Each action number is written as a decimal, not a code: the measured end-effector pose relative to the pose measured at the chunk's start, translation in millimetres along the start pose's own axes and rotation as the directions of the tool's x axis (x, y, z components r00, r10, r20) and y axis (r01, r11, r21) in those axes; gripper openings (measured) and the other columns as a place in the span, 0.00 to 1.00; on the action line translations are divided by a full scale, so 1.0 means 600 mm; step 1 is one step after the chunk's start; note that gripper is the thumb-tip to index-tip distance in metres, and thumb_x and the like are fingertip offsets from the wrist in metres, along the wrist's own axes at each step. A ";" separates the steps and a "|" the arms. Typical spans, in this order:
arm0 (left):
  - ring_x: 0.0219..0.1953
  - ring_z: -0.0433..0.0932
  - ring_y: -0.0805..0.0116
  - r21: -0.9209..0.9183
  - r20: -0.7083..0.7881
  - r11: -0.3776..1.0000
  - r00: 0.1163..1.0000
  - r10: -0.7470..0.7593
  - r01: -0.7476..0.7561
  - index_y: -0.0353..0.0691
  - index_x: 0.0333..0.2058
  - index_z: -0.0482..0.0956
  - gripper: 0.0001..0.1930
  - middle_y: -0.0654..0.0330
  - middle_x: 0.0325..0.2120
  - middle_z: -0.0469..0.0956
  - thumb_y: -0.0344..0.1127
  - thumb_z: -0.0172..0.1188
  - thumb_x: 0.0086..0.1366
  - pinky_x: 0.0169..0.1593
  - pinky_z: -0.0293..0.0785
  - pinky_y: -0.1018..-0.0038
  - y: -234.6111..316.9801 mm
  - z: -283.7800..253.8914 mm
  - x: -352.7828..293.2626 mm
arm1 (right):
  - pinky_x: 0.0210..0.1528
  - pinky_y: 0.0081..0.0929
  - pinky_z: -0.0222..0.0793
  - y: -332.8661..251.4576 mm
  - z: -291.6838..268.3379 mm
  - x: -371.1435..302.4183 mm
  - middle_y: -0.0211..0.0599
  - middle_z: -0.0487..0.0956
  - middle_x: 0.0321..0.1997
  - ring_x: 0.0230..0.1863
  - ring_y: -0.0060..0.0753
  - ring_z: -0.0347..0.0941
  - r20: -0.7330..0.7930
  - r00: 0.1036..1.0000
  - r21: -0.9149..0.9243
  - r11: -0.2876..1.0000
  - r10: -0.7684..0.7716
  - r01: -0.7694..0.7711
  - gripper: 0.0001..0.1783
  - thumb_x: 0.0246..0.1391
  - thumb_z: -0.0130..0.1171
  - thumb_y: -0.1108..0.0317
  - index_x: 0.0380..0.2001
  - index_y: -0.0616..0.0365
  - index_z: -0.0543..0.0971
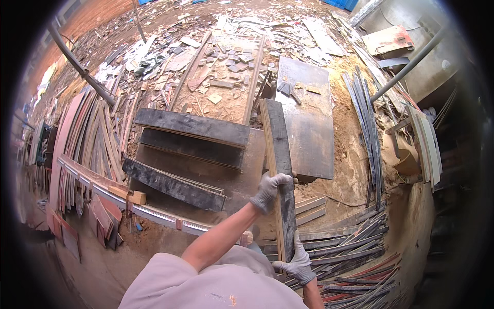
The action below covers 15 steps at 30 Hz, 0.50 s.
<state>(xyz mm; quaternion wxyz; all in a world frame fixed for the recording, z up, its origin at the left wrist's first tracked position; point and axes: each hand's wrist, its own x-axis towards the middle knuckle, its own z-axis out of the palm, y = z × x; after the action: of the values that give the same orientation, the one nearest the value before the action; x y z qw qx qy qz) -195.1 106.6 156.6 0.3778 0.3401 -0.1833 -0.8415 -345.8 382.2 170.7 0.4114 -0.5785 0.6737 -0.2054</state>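
A long stack of black-faced plywood strips (pixel 281 139), its layered edge showing, stands out in front of me, slanting slightly. My left hand (pixel 270 191), in a grey knit glove, is closed around its middle. Lower down, my right hand (pixel 298 263), gloved alike, grips the near end; some of its fingers are hidden under the wood. To the left, on a brown worktable (pixel 170 160), lie an upper black-faced stack (pixel 198 127), a second one (pixel 190 148) just below it, and a third (pixel 172 184) nearer me.
A pale metal rail (pixel 159 213) with a wood block (pixel 136 197) edges the worktable. Beyond my right hand lie piled dark strips (pixel 345 244). A large dark panel (pixel 309 139) sits ahead. Upright boards (pixel 82 144) crowd the left; plywood scraps (pixel 226 72) litter the far ground.
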 end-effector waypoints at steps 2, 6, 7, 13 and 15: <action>0.34 0.87 0.66 -0.049 0.025 0.997 0.998 0.057 -0.056 0.29 0.45 0.88 0.16 0.52 0.35 0.90 0.37 0.67 0.68 0.44 0.85 0.70 -0.009 0.011 0.002 | 0.74 0.48 0.70 0.000 -0.002 -0.010 0.70 0.69 0.74 0.73 0.68 0.72 0.017 0.995 -0.053 0.994 0.096 -0.095 0.89 0.37 0.83 0.25 0.86 0.56 0.40; 0.38 0.89 0.64 -0.050 0.058 0.998 0.998 0.032 -0.029 0.28 0.47 0.88 0.17 0.50 0.38 0.90 0.39 0.66 0.70 0.48 0.86 0.69 -0.013 0.021 0.007 | 0.70 0.51 0.73 -0.003 -0.006 -0.015 0.70 0.72 0.69 0.70 0.70 0.74 -0.021 0.995 -0.055 0.994 0.097 -0.098 0.89 0.35 0.82 0.23 0.87 0.54 0.40; 0.39 0.89 0.64 -0.041 0.070 0.999 0.997 0.029 -0.026 0.28 0.48 0.88 0.18 0.50 0.38 0.90 0.40 0.66 0.71 0.49 0.86 0.69 -0.013 0.021 0.009 | 0.69 0.51 0.73 -0.003 -0.007 -0.015 0.70 0.72 0.68 0.69 0.71 0.75 -0.046 0.997 -0.049 0.996 0.070 -0.072 0.89 0.35 0.82 0.23 0.87 0.53 0.40; 0.43 0.89 0.59 -0.027 0.106 1.000 0.994 0.000 0.003 0.25 0.53 0.85 0.21 0.47 0.42 0.90 0.39 0.62 0.73 0.53 0.86 0.65 -0.022 0.015 0.025 | 0.68 0.52 0.75 -0.002 -0.007 -0.011 0.68 0.72 0.68 0.67 0.71 0.76 -0.050 0.992 -0.093 0.988 0.119 -0.123 0.89 0.34 0.83 0.23 0.87 0.51 0.42; 0.45 0.89 0.58 -0.012 0.119 1.000 0.993 -0.012 0.013 0.24 0.55 0.84 0.22 0.46 0.44 0.90 0.38 0.61 0.72 0.54 0.86 0.64 -0.024 0.012 0.029 | 0.67 0.52 0.75 0.001 -0.009 -0.011 0.67 0.72 0.67 0.66 0.70 0.76 -0.049 0.989 -0.089 0.985 0.142 -0.146 0.88 0.35 0.84 0.26 0.87 0.52 0.42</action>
<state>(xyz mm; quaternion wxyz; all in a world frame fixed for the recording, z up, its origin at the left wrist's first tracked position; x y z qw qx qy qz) -216.2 103.2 146.1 0.3630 0.2881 -0.1980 -0.8637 -350.4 387.6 175.8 0.3837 -0.5422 0.7310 -0.1562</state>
